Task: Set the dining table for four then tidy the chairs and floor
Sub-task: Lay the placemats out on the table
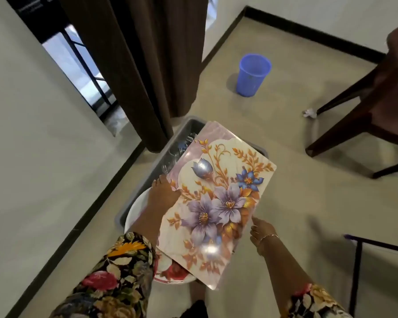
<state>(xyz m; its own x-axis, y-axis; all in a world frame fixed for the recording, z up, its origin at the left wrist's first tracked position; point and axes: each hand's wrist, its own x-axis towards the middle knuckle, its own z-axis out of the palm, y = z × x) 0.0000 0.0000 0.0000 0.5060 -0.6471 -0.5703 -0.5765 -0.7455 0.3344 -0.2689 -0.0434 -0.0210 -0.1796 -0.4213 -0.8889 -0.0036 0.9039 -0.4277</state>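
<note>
A stack of floral placemats (218,198), pink and white with purple and blue flowers, is held tilted above a grey bin (194,125) on the floor. My left hand (162,193) grips the stack's left edge, thumb on top. At the stack's right edge my right hand (261,228) has its fingertips touching the mats. Under the mats lie white plates (136,210), one with a red flower print (172,270). Glasses and forks (182,143) show in the bin's far end.
A blue mesh wastebasket (253,74) stands on the floor ahead. A crumpled paper scrap (309,112) lies by the leg of a dark wooden chair (377,106) at right. Brown curtain (145,65) hangs behind the bin. A black metal frame (359,271) is at lower right.
</note>
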